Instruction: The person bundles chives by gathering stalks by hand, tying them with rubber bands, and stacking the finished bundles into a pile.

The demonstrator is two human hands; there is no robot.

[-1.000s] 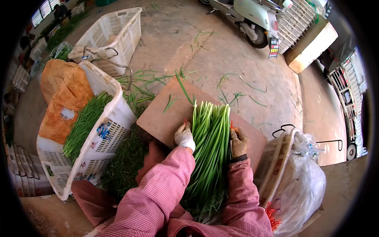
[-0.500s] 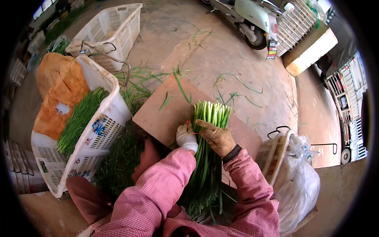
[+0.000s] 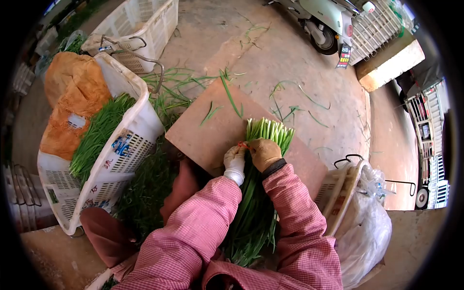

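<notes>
A thick bunch of green chives [image 3: 252, 205] lies across a brown board [image 3: 195, 130], its pale cut ends pointing away from me and its leaves hanging toward my lap. My left hand [image 3: 235, 162], in a white glove, is closed at the bunch's left side, pinching a thin red tie [image 3: 243, 144]. Over the top of the stalks, my right hand [image 3: 265, 153] in a tan glove has its fingers curled at the same tie. Both sets of fingertips nearly meet. How far the tie runs around the bunch is hidden by the gloves and stalks.
To the left stands a white crate [image 3: 145, 104] with more chives [image 3: 99, 137] and an orange cloth [image 3: 77, 104]. Another crate [image 3: 162, 29] is behind it. A plastic bag [image 3: 365, 237] sits at right. Loose leaves litter the floor; a scooter [image 3: 324, 24] is parked beyond.
My right hand has turned and its fingers have curled in toward the left hand at the red tie. The view has shifted slightly, moving the bunch rightward in the picture.
</notes>
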